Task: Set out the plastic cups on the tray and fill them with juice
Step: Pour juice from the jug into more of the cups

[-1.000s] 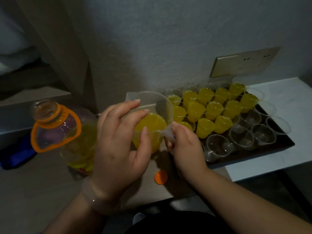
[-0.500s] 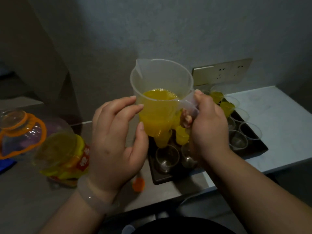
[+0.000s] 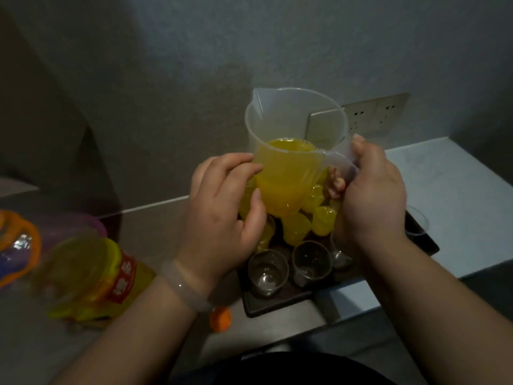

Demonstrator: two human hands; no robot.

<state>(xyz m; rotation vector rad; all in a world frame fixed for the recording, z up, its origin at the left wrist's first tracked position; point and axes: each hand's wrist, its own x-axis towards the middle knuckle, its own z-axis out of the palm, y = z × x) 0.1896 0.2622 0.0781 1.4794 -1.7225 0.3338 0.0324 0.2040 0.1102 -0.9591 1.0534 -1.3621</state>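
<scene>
At the far left the bottle point(image 3: 91, 279) lies on the desk point(image 3: 458, 204), blurred, with some juice left inside. Its orange cap point(image 3: 220, 319) sits on the desk just beside the tray's near-left corner.

The left hand point(image 3: 222, 215) is raised against the left side of the jug point(image 3: 294, 151). Its fingers point(image 3: 238, 165) curl onto the clear wall and the thumb lies across the lower part, so it seems to be steadying the jug rather than carrying it. The jug hangs in the air above the tray point(image 3: 277, 304), held upright and not yet tipped, spout at the far left of the rim. The juice point(image 3: 288, 168) fills roughly its lower half.

Under and behind the jug stand the full cups point(image 3: 323, 220), a yellow cluster on the tray's far part; the jug and hands hide how many. In the near row are the empty cups point(image 3: 268, 269), two in plain sight and a third half hidden behind the right wrist.

The right hand point(image 3: 372, 195) grips the jug's handle, its fingers point(image 3: 337, 184) wrapped through it and the thumb on top. Past it, at the tray's right edge, one more clear cup point(image 3: 417, 222) stands empty.

As a judgement: setting out looks finished, since every cup in view is on the tray. Filling is well along, perhaps past halfway. What remains is the near row and the right side, and the jug seems to hold enough for several of those cups. No juice is running at this moment.
</scene>
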